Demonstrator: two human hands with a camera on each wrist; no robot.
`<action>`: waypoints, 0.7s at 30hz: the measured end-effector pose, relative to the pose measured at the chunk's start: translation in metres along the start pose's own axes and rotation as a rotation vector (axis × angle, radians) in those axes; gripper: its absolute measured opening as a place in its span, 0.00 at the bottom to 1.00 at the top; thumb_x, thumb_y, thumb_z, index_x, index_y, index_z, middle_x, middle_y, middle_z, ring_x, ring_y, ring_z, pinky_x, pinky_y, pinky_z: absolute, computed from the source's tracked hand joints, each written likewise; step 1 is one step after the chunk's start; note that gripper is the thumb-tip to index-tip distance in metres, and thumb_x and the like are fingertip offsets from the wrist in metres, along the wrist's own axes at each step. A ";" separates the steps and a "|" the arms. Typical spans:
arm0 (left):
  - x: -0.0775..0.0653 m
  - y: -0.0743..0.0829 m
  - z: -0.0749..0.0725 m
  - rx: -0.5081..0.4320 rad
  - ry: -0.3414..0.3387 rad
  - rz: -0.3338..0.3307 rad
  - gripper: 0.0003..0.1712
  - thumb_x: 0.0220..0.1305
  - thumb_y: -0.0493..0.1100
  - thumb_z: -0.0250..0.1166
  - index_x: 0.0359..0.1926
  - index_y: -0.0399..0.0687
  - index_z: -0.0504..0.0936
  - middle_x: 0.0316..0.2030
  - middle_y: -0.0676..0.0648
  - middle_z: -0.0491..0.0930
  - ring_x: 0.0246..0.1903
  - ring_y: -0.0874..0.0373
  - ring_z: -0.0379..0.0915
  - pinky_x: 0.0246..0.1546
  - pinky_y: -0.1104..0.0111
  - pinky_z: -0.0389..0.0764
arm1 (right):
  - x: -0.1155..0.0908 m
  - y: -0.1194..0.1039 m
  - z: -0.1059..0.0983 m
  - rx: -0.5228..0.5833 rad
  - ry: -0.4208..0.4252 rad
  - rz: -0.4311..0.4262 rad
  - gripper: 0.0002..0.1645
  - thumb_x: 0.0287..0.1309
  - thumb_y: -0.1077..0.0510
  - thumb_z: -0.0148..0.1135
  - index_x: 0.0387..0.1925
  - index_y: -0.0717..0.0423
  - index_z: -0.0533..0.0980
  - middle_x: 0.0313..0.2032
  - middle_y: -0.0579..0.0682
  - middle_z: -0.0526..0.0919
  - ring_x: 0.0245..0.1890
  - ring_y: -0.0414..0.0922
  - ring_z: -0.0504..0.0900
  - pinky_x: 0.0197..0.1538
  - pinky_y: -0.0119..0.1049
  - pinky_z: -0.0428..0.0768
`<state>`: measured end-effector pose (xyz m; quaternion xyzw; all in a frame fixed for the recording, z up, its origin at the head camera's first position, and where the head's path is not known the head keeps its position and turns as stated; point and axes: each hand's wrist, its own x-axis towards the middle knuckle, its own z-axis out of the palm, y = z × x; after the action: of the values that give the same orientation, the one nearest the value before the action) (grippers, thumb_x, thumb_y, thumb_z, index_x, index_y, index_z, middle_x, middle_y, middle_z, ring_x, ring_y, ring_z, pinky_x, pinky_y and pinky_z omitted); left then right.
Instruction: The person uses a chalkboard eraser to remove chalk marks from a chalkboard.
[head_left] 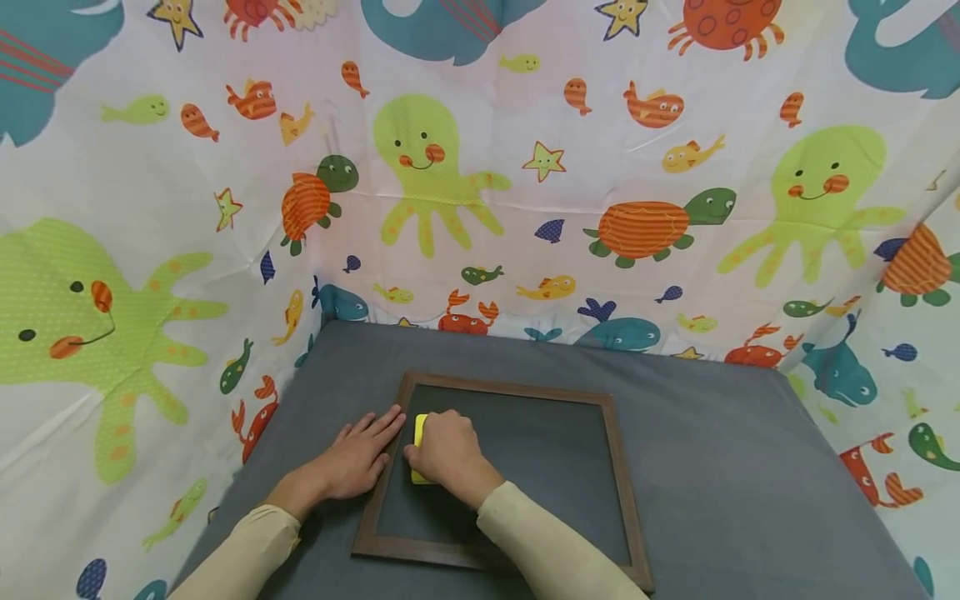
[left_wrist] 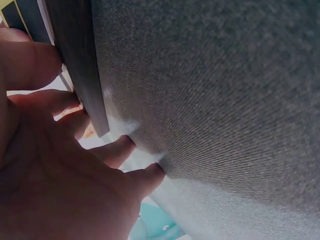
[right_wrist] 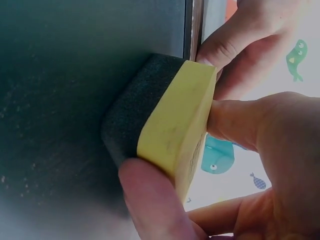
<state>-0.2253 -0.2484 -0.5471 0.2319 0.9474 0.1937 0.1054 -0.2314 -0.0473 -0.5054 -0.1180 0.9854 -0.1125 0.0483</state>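
A chalkboard (head_left: pixel 540 458) with a brown wooden frame (head_left: pixel 510 387) lies flat. My right hand (head_left: pixel 450 457) grips a chalkboard eraser (head_left: pixel 422 477) on the board's left part. Up close in the right wrist view, the eraser (right_wrist: pixel 175 117) has a yellow back and a dark felt pad, which faces the board surface. Thumb and fingers hold its sides. My left hand (head_left: pixel 354 461) lies at the frame's left side with fingers extended. Seen from the left wrist, the thumb and some fingers (left_wrist: pixel 145 180) touch the frame edge and the grey cloth.
Grey cloth (head_left: pixel 720 467) covers the table around the board. A white curtain (head_left: pixel 480 283) printed with sea animals hangs behind the table and along both sides. Faint pale specks (right_wrist: pixel 25 185) show on the board surface in the right wrist view.
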 end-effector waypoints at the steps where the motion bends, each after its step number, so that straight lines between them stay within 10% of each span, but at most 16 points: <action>1: 0.000 0.000 0.000 0.002 0.000 0.001 0.39 0.84 0.40 0.57 0.88 0.44 0.55 0.89 0.41 0.50 0.84 0.25 0.48 0.75 0.22 0.51 | 0.000 0.000 0.000 0.001 0.001 0.002 0.29 0.66 0.36 0.74 0.46 0.60 0.86 0.31 0.52 0.83 0.30 0.48 0.84 0.35 0.42 0.88; 21: 0.000 0.003 -0.002 -0.009 -0.021 -0.027 0.39 0.84 0.40 0.56 0.89 0.43 0.54 0.89 0.42 0.48 0.84 0.26 0.47 0.75 0.20 0.49 | -0.005 0.005 -0.005 0.062 -0.002 0.026 0.30 0.65 0.37 0.77 0.47 0.61 0.86 0.30 0.52 0.82 0.28 0.48 0.84 0.33 0.43 0.88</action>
<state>-0.2247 -0.2470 -0.5443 0.2204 0.9484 0.1943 0.1188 -0.2279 -0.0403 -0.5012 -0.1039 0.9828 -0.1423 0.0544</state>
